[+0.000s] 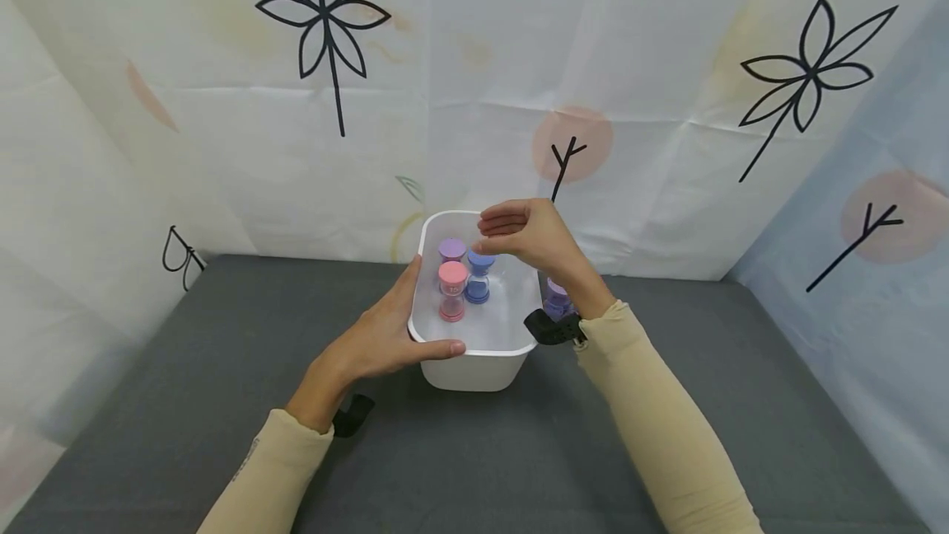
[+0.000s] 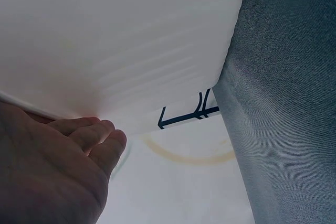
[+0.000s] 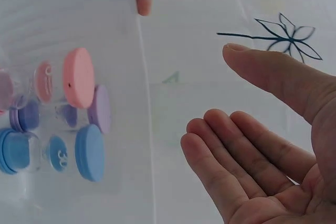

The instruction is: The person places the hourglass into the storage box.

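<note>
A white plastic bin (image 1: 474, 371) stands on the grey table. Inside it are three small sand timers: a pink one (image 1: 452, 291), a blue one (image 1: 479, 277) and a purple one (image 1: 451, 249), partly covered by the pink one. My left hand (image 1: 374, 334) grips the bin's front-left corner, thumb along the front rim and fingers against the outer left wall, under the rim in the left wrist view. Over the bin, my right hand (image 1: 530, 231) hovers with loosely bent fingers apart from the thumb. The right wrist view shows nothing between them.
Just right of the bin, a purple-topped sand timer (image 1: 556, 291) and something bluish stand partly hidden behind the right wrist. A white cloth with leaf drawings (image 1: 474, 64) hangs behind the grey table (image 1: 259, 320) and along both sides.
</note>
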A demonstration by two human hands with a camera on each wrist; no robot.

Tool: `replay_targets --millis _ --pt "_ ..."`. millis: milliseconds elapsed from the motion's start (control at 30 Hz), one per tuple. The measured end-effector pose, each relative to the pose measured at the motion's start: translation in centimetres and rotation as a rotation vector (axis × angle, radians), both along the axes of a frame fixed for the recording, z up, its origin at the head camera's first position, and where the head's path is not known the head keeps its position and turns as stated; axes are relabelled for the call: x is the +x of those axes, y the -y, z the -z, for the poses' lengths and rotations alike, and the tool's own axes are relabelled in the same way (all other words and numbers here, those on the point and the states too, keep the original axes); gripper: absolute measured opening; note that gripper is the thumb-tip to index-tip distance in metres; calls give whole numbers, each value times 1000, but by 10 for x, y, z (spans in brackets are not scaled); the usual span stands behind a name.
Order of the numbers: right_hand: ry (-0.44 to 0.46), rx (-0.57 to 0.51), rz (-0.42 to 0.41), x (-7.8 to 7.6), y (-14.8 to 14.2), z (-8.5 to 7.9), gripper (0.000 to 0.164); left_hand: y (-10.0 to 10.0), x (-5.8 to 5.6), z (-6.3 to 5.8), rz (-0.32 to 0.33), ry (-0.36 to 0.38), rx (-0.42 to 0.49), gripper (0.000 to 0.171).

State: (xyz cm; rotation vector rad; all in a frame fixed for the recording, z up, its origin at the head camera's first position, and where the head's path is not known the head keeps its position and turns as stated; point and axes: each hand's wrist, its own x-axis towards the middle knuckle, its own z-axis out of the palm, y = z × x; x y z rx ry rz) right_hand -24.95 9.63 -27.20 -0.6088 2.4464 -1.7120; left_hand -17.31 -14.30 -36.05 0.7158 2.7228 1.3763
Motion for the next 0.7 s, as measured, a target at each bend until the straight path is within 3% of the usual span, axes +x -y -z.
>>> replay_targets --millis 200,400,700 --pt "29 -48 44 15 -26 4 53 0 0 0 -1 -8 7 128" --pt "20 -129 91 24 -52 17 52 0 0 1 11 -31 16 127" --pt "14 -351 170 39 -96 43 44 0 0 0 24 -49 31 124"
